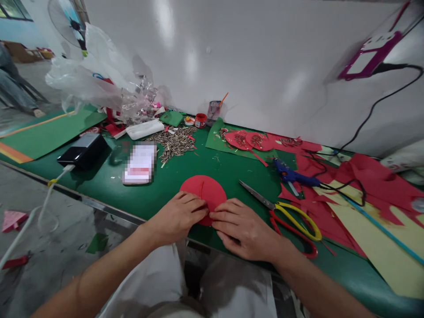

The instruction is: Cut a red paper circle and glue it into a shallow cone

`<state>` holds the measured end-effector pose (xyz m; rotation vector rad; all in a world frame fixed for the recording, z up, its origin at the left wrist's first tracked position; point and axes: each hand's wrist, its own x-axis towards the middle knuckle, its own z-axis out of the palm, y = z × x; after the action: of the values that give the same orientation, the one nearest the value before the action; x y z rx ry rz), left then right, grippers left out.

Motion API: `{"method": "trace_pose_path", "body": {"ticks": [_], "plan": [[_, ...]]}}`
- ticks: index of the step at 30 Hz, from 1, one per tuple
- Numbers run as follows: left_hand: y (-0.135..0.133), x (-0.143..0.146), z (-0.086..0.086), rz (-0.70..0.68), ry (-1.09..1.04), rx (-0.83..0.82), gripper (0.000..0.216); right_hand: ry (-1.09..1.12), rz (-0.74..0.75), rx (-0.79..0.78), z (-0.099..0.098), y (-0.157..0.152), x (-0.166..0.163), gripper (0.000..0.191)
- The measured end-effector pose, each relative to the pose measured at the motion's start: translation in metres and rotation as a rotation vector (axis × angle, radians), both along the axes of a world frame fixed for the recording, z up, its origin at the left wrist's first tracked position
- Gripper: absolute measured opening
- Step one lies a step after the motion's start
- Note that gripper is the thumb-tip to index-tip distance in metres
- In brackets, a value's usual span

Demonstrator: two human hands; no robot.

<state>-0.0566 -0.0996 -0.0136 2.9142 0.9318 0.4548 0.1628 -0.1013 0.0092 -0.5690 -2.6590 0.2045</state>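
A round red paper disc (217, 190) lies at the table's front edge, with a thin red strip (202, 189) running down its middle. My left hand (180, 214) rests over the disc's left side, fingers bent together and covering the strip's lower part. From the right, my right hand (243, 227) holds the disc's lower right edge between thumb and fingers. Both sets of fingertips nearly meet at the lower middle, where what they pinch is partly hidden. Scissors (281, 214) with yellow and red handles lie open just beyond my right hand.
A blue glue gun (294, 173) lies among red paper scraps (321, 216) at right. Behind are seed-covered red discs (247, 140) on green sheet, a sunflower-seed pile (177, 143), a phone (139, 163), a black power bank (82, 150) and plastic bags (99, 84). A person's leg (15, 84) shows far left.
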Motion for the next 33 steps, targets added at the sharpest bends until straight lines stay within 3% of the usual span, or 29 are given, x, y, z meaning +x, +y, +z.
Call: {"method": "trace_pose_path", "body": {"ticks": [22,33], "plan": [[-0.0004,0.0023,0.0008,0.007,0.027,0.021,0.024,0.034,-0.028,-0.014,0.0017,-0.0006,-0.0015,0.017],[-0.0025,0.0059,0.0095,0.025,0.100,-0.012,0.022,0.031,-0.030,0.002,0.0000,-0.0006,-0.0005,0.015]]}}
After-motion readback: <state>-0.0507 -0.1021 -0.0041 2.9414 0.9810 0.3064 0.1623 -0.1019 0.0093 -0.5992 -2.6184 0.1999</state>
